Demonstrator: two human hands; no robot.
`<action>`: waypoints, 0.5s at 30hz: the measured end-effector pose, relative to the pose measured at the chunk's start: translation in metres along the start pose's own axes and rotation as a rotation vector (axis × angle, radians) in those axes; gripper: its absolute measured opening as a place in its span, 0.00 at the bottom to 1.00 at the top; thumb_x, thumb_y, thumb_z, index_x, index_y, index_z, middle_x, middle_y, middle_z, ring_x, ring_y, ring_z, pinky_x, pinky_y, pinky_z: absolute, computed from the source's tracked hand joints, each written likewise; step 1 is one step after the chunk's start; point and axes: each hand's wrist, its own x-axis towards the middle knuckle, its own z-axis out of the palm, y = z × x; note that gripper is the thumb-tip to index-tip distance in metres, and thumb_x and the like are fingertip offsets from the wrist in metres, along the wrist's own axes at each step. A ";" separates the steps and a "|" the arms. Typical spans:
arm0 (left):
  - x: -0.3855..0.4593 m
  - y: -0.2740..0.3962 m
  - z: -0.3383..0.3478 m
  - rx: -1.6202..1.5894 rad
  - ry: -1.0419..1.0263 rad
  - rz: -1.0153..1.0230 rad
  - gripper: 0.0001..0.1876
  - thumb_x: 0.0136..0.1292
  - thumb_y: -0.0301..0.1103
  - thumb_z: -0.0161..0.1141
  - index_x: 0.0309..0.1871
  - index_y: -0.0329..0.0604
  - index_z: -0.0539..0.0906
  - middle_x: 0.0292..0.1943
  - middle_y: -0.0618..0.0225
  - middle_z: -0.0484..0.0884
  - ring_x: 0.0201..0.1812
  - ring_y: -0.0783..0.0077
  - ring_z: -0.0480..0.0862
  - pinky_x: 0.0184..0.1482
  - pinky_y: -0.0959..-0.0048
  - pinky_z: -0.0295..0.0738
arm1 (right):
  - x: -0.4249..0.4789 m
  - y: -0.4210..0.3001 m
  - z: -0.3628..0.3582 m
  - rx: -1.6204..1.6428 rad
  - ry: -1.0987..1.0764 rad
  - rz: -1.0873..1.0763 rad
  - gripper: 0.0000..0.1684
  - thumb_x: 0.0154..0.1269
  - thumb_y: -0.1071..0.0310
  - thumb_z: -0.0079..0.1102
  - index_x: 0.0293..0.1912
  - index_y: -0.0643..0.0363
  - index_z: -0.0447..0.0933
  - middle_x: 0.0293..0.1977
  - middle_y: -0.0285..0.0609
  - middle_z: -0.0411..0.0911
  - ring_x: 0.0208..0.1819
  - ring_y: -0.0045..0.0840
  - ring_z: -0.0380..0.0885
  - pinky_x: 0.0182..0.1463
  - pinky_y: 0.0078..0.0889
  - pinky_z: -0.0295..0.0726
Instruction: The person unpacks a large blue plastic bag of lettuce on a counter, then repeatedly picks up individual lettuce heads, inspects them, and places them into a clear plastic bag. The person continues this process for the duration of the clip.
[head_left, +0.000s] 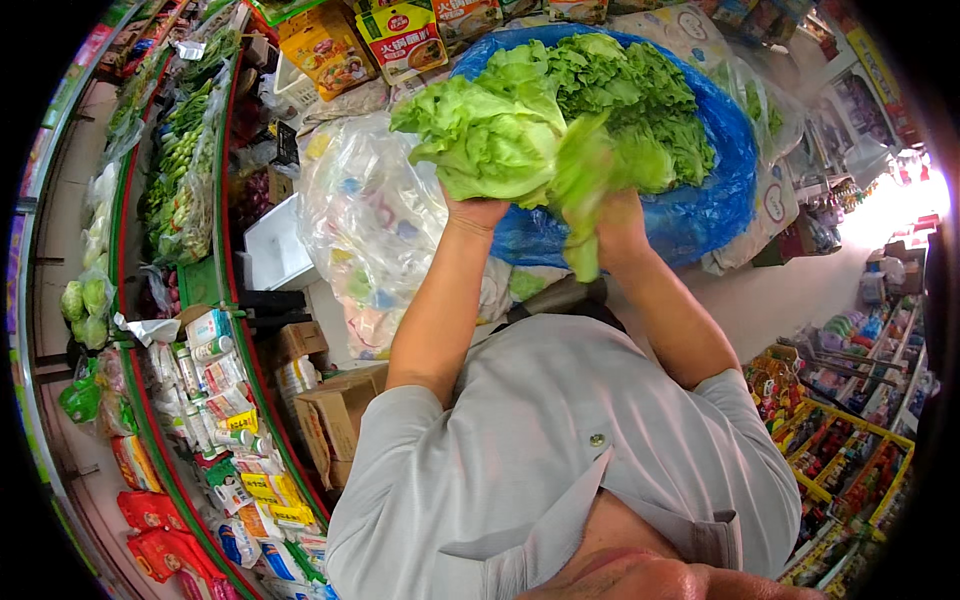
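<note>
My left hand (475, 211) holds a head of leafy green lettuce (495, 142) from below, its fingers hidden under the leaves. Close beside it on the right, my right hand (621, 225) grips some loose lettuce leaves (585, 202), which are blurred. Behind both hands, more lettuce (637, 90) fills an open blue plastic bag (727, 202) lying on a cloth with printed patterns. To the left of the bag, clear plastic sheeting (367, 202) covers part of that cloth.
Seasoning packets (401, 37) stand beyond the cloth. A white foam box (277, 244) and cardboard boxes (341, 412) lie on the left, beside shelves of bagged vegetables (176, 172) and packaged goods. On the right are a yellow-edged rack (847, 431) and bottles.
</note>
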 end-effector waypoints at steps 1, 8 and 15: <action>-0.001 -0.004 0.008 -0.024 -0.020 -0.004 0.29 0.76 0.57 0.48 0.72 0.50 0.74 0.69 0.61 0.77 0.70 0.52 0.75 0.74 0.47 0.67 | 0.000 0.000 -0.005 0.327 0.045 0.158 0.14 0.74 0.71 0.54 0.56 0.58 0.75 0.47 0.40 0.75 0.36 0.22 0.77 0.38 0.28 0.78; 0.002 0.004 0.010 -0.007 -0.089 -0.043 0.32 0.75 0.59 0.52 0.73 0.51 0.72 0.70 0.60 0.76 0.70 0.53 0.75 0.72 0.47 0.70 | 0.021 -0.015 -0.031 0.400 0.159 0.235 0.12 0.77 0.66 0.57 0.55 0.58 0.74 0.37 0.34 0.76 0.26 0.14 0.68 0.27 0.19 0.67; 0.002 0.019 -0.016 0.080 -0.103 0.019 0.34 0.71 0.60 0.57 0.72 0.49 0.73 0.69 0.59 0.77 0.70 0.52 0.75 0.71 0.45 0.71 | 0.023 0.000 0.003 -0.245 0.058 0.146 0.11 0.74 0.63 0.66 0.46 0.59 0.78 0.28 0.29 0.73 0.28 0.15 0.68 0.33 0.21 0.67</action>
